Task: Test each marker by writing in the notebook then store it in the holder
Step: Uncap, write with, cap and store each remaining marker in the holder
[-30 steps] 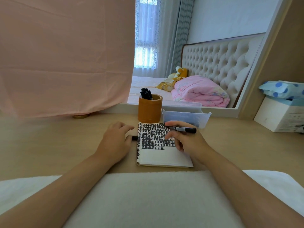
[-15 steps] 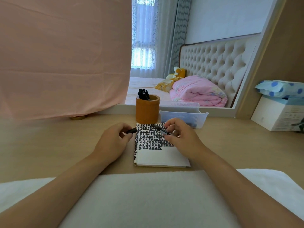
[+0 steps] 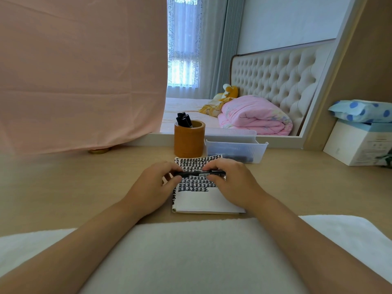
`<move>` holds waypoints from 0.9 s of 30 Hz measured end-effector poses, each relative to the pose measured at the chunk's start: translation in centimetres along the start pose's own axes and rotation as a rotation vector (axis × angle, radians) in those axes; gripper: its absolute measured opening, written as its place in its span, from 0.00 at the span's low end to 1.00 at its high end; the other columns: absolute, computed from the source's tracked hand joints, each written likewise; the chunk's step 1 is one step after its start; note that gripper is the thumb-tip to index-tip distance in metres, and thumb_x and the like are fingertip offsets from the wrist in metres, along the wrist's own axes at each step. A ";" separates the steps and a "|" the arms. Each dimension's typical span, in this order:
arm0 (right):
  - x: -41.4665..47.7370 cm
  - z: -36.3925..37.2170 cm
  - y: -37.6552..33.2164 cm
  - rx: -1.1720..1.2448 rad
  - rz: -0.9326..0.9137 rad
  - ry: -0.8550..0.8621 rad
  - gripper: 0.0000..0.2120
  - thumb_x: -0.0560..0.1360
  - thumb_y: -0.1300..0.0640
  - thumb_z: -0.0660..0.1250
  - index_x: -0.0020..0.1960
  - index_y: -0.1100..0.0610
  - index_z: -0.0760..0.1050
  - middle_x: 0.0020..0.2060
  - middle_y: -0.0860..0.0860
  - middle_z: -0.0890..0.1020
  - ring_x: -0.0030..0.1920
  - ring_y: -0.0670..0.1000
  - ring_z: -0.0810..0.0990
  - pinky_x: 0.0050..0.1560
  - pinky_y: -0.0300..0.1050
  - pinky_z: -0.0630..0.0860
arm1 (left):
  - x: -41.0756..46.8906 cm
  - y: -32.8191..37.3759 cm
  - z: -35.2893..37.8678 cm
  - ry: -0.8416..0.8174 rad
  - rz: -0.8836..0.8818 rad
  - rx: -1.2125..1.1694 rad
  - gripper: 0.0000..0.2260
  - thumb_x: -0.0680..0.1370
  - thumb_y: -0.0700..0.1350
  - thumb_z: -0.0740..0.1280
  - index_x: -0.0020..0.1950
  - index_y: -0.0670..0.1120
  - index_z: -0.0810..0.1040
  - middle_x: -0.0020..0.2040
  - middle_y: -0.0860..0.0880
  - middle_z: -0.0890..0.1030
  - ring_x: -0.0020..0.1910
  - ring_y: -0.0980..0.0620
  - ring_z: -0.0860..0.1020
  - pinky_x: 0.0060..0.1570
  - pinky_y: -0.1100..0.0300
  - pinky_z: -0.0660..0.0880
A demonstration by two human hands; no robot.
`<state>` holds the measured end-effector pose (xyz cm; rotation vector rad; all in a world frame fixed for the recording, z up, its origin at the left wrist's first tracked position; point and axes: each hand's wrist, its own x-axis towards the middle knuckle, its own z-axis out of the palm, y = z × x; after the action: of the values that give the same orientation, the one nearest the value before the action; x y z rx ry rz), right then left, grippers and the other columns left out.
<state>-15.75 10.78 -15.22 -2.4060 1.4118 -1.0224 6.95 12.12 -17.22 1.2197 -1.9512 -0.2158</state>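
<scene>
Over the notebook (image 3: pixel 203 194), which lies near the desk's (image 3: pixel 63 187) front edge, the left hand (image 3: pixel 154 187) and right hand (image 3: pixel 230 183) both pinch one black marker (image 3: pixel 199 173) level, the brown holder (image 3: pixel 189 139) standing just behind toward the back edge.

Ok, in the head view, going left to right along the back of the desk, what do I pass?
Pink cloth → brown holder with black markers → clear plastic tray → white box with the blue dotted pack on top.
</scene>
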 end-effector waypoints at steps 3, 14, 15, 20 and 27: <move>-0.1 0.3 -0.1 0.019 -0.051 -0.044 0.11 0.77 0.57 0.70 0.58 0.47 0.80 0.50 0.42 0.81 0.50 0.42 0.77 0.51 0.35 0.75 | 0.0 0.2 0.1 -0.035 0.042 0.026 0.08 0.78 0.44 0.68 0.55 0.54 0.80 0.43 0.60 0.77 0.45 0.59 0.75 0.42 0.67 0.69; 0.6 0.3 -0.4 -0.008 -0.155 -0.036 0.11 0.79 0.56 0.67 0.60 0.51 0.81 0.49 0.46 0.84 0.48 0.46 0.79 0.48 0.47 0.79 | 0.1 1.1 -0.1 0.032 0.044 -0.029 0.09 0.78 0.42 0.68 0.56 0.47 0.84 0.39 0.62 0.78 0.42 0.64 0.76 0.39 0.74 0.66; 0.7 0.3 -0.5 0.016 -0.129 -0.050 0.12 0.79 0.56 0.66 0.61 0.51 0.81 0.49 0.46 0.84 0.48 0.46 0.80 0.48 0.49 0.80 | 0.2 1.2 -0.1 0.043 0.059 -0.015 0.09 0.78 0.42 0.68 0.57 0.47 0.84 0.39 0.63 0.77 0.42 0.64 0.76 0.39 0.75 0.65; 0.6 0.3 -1.1 0.091 -0.003 -0.192 0.12 0.81 0.54 0.63 0.62 0.50 0.80 0.48 0.47 0.84 0.48 0.48 0.80 0.50 0.52 0.80 | 0.8 0.9 -0.4 0.010 0.076 0.005 0.08 0.78 0.42 0.68 0.55 0.49 0.84 0.41 0.58 0.80 0.43 0.58 0.76 0.40 0.71 0.68; 1.3 0.5 0.0 -0.003 0.014 -0.172 0.10 0.80 0.49 0.63 0.59 0.45 0.79 0.52 0.43 0.77 0.52 0.45 0.74 0.57 0.49 0.74 | 1.7 0.6 -0.2 -0.046 0.040 -0.036 0.07 0.79 0.47 0.67 0.53 0.54 0.84 0.44 0.60 0.79 0.45 0.59 0.76 0.43 0.69 0.68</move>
<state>-15.05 9.61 -15.03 -2.4169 1.3696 -0.7893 6.35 11.11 -15.88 1.1612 -2.0010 -0.2597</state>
